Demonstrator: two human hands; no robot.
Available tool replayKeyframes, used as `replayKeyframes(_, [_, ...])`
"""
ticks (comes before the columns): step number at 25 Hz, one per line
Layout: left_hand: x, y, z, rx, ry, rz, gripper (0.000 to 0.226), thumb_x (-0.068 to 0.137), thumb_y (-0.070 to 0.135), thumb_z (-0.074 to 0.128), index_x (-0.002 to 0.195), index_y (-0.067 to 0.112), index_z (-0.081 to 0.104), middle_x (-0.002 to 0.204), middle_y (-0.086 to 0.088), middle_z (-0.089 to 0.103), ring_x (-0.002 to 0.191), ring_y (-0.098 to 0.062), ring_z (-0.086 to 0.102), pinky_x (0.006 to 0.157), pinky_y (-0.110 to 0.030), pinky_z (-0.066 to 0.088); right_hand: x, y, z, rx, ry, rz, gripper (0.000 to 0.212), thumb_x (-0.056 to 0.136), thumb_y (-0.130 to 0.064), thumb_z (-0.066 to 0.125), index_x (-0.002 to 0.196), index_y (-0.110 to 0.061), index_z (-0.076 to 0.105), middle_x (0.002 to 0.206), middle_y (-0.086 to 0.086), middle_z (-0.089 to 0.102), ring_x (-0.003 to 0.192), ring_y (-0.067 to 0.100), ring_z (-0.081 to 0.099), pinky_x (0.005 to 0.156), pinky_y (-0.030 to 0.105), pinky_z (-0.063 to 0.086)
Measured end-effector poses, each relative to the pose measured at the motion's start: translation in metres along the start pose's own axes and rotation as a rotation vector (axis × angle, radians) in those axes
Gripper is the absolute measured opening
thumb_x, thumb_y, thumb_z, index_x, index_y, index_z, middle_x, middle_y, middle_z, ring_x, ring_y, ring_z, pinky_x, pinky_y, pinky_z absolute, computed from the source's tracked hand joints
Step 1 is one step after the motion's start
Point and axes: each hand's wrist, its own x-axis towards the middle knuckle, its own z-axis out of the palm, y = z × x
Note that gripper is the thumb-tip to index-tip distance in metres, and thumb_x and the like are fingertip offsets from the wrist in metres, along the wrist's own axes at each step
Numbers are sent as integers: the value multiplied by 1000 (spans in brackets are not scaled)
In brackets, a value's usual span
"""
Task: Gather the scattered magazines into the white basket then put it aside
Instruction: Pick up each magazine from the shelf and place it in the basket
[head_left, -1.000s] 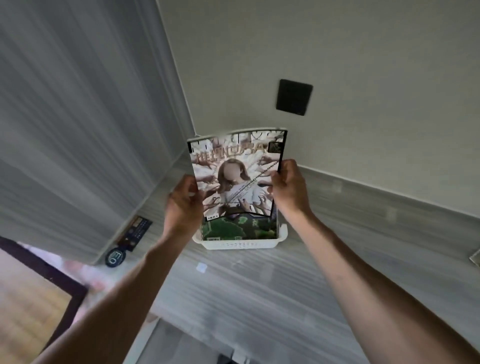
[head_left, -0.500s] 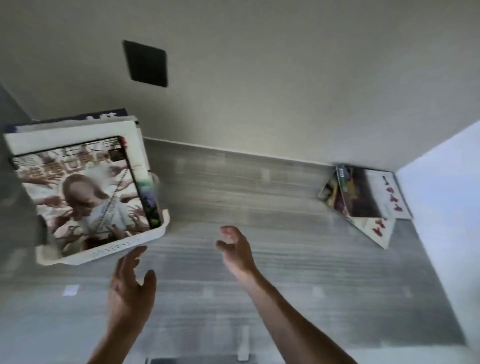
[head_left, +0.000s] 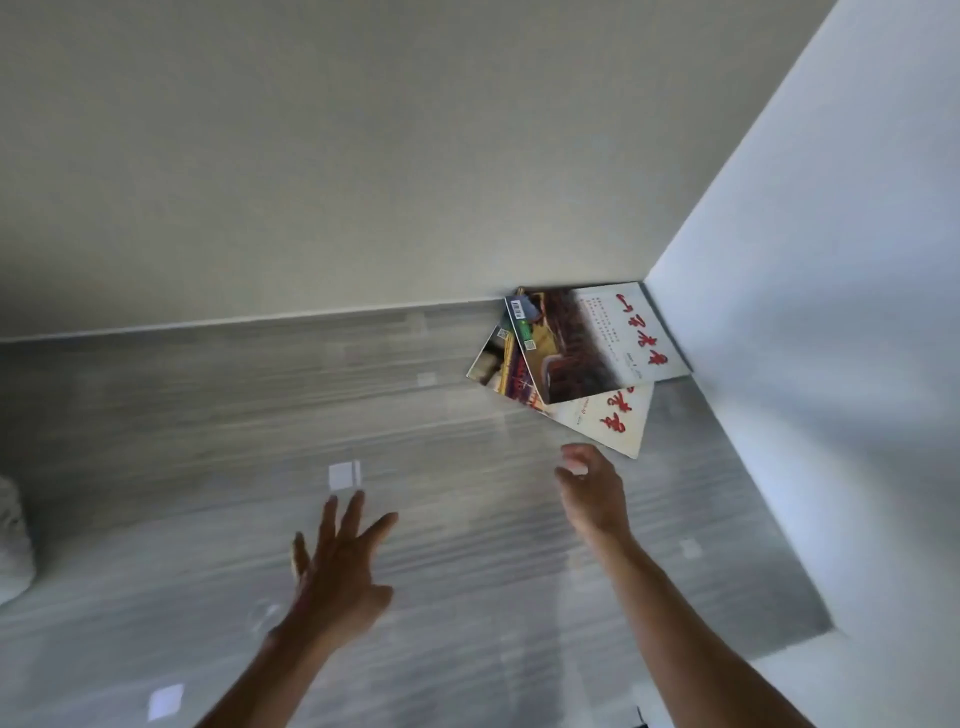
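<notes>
Two or three overlapping magazines lie in the far right corner of the grey floor. The top magazine (head_left: 597, 343) has a dark picture and red characters on white. A second magazine (head_left: 615, 421) with red characters pokes out beneath it. My right hand (head_left: 592, 491) hovers just short of that lower magazine, fingers loosely curled and holding nothing. My left hand (head_left: 340, 577) is spread open over the floor, further left and nearer to me. A blurred white corner of the basket (head_left: 13, 545) shows at the left edge.
A beige wall (head_left: 363, 156) runs along the back and a white wall (head_left: 831, 364) closes the right side, meeting at the corner behind the magazines. Small pale square marks (head_left: 344, 475) dot the wood-grain floor.
The view has swung right, so the basket with its magazines has slid nearly out of frame. Both empty hands have moved right, and the right hand now nears the corner magazines.
</notes>
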Motion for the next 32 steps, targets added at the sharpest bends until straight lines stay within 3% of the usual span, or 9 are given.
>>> replayKeyframes(7, [36, -4, 12, 254, -194, -37, 135, 58, 64, 79, 133, 44, -32, 153, 2, -40, 146, -28, -27, 111, -69, 18, 57, 12, -1, -134, 27, -217, 40, 87, -26, 63, 124, -16, 52, 129, 6, 59, 113, 24, 55, 94, 41, 47])
replayKeyframes(12, [35, 4, 6, 259, -207, -32, 136, 58, 61, 81, 136, 44, -30, 155, 0, -38, 145, -29, -29, 111, -69, 19, 101, -18, 26, -617, 117, -364, 38, 85, -21, 61, 121, -15, 51, 132, 8, 51, 111, 32, 52, 90, 47, 46])
replayKeyframes(15, [34, 3, 7, 272, -188, -32, 135, 58, 60, 81, 139, 45, -26, 155, 0, -37, 145, -28, -27, 111, -69, 18, 119, -17, 33, -732, 190, -478, 23, 87, -18, 62, 109, -14, 61, 112, 6, 66, 99, 30, 57, 81, 42, 46])
replayKeyframes(18, [34, -1, 11, 241, -172, -23, 135, 58, 61, 81, 137, 48, -28, 153, 2, -40, 145, -27, -29, 111, -70, 16, 125, -9, 31, -707, 232, -614, 9, 89, -13, 60, 97, -11, 64, 98, 7, 71, 86, 27, 61, 73, 37, 49])
replayKeyframes(22, [36, -1, 11, 217, -178, -19, 130, 58, 60, 81, 141, 53, -20, 149, 8, -43, 143, -21, -30, 110, -69, 13, 115, -19, 40, -493, 270, -485, 15, 86, -7, 62, 101, -7, 61, 102, 12, 67, 87, 31, 62, 75, 43, 52])
replayKeyframes(25, [38, -4, 2, -12, -100, -55, 93, 73, 45, 78, 147, 46, 22, 159, 13, -12, 148, -12, 1, 112, -56, 26, 56, -17, 50, -313, 254, -487, 4, 83, -5, 62, 84, -7, 64, 90, 14, 68, 79, 37, 63, 69, 43, 49])
replayKeyframes(28, [40, -16, -5, -458, 374, -228, 34, 83, 22, 72, 116, 17, 68, 130, -6, 64, 109, -24, 66, 84, -33, 51, -39, 14, 58, -294, 136, -526, 12, 83, -14, 54, 74, -14, 63, 77, 8, 66, 70, 36, 61, 63, 41, 48])
replayKeyframes(30, [31, -18, -2, -446, 627, -313, 27, 84, 14, 69, 111, 8, 67, 110, -21, 68, 100, -38, 65, 84, -41, 50, -101, 42, 55, -300, 58, -535, 21, 85, -24, 47, 71, -20, 62, 73, -1, 65, 71, 26, 60, 66, 33, 42])
replayKeyframes(32, [20, -14, 4, -285, 521, -317, 39, 84, 22, 70, 119, 9, 61, 114, -23, 62, 106, -42, 58, 90, -46, 48, -143, 65, 51, -282, -22, -608, 24, 84, -27, 47, 69, -21, 65, 73, -5, 67, 82, 17, 57, 70, 25, 41])
